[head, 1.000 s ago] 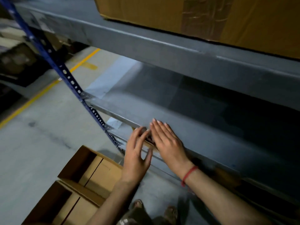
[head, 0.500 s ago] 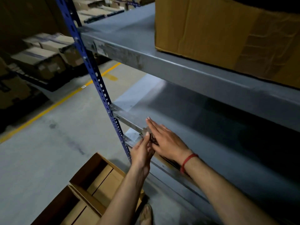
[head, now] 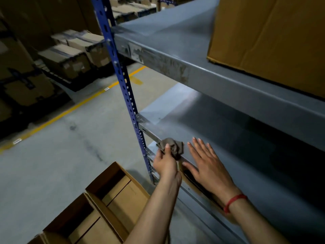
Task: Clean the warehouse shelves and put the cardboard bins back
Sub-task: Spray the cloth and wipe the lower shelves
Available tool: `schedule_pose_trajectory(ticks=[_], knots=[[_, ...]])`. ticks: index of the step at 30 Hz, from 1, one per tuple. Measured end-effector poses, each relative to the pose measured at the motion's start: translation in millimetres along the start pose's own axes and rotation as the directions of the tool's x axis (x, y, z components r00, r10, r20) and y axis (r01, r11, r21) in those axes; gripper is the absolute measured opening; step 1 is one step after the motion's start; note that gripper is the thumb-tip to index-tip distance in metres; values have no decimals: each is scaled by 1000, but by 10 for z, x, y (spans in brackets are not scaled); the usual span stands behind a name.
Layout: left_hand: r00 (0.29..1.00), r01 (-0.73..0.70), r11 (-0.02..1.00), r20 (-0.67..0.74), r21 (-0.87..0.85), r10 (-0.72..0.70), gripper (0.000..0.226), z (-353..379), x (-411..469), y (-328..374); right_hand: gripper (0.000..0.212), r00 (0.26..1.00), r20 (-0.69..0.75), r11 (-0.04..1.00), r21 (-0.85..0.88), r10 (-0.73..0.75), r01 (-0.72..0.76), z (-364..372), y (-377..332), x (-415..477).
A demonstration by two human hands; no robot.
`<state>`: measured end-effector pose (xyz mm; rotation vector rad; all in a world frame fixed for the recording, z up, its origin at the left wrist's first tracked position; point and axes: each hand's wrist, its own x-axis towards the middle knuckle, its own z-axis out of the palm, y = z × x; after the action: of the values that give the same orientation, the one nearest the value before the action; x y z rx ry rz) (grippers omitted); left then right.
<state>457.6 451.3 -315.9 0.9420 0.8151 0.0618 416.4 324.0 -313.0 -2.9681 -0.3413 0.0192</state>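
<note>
the shelf (head: 228, 138) being cleaned is the middle grey one, and the work is at its front left corner. a crumpled grey-brown cloth (head: 173, 147) sits bunched on the front edge, just beside the blue upright (head: 126, 95). the left hand (head: 165, 163) has its grip closed on the cloth, fingers curled into the bunch. the right hand (head: 209, 166) holds nothing — grip wide, fingers straight and spread, palm flat on the shelf just beside the cloth.

the cardboard bins (head: 105, 212) are not back yet: they stand open on the floor (head: 61, 155), near the foot of the upright.

what could go wrong, as i judge it: so close to the upright the cloth could snag on the bracket (head: 142, 118) or the punched holes, and dirt swept off the edge could well drop into the open bins below. the bins also crowd the standing room — a sideways step could catch one.

overhead, the upper shelf (head: 228, 88) juts out with a big carton (head: 272, 41) on it, shading the back of the shelf below and, i'd guess, cramping any reach inward. something brown shows under the edge by the right hand; i cannot tell what. across the aisle, past a yellow line (head: 79, 105), more boxes (head: 66, 57) sit stacked.
</note>
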Motion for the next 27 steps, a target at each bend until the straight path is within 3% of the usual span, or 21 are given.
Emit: schedule_pose_trajectory(ticks=[3, 5, 8, 10, 12, 16, 20, 27], knots=[[970, -168, 986, -177, 2, 166, 26, 99, 451, 267, 72, 1000, 13, 1000, -9, 3, -3, 4, -1, 13], [930, -254, 961, -244, 112, 275, 34, 162, 599, 376, 71, 1000, 19, 1000, -21, 1, -1, 5, -1, 23], [894, -367, 887, -159, 280, 420, 48, 192, 570, 254, 72, 1000, -4, 998, -57, -5, 5, 45, 24, 42], [866, -453, 839, -75, 302, 494, 54, 140, 567, 97, 72, 1000, -18, 997, -76, -6, 4, 58, 29, 48], [878, -436, 855, -74, 280, 472, 56, 146, 608, 86, 72, 1000, -26, 997, -76, -14, 12, 57, 25, 49], [949, -202, 950, -193, 239, 250, 54, 387, 788, 308, 72, 999, -34, 997, -73, -15, 12, 49, 19, 37], [934, -271, 885, -118, 379, 336, 49, 378, 751, 221, 71, 999, -40, 998, -60, -6, 3, 66, 22, 31], [925, -346, 804, 33, 483, 378, 63, 156, 288, -115, 69, 998, -59, 997, -68, -33, 29, 84, 19, 28]])
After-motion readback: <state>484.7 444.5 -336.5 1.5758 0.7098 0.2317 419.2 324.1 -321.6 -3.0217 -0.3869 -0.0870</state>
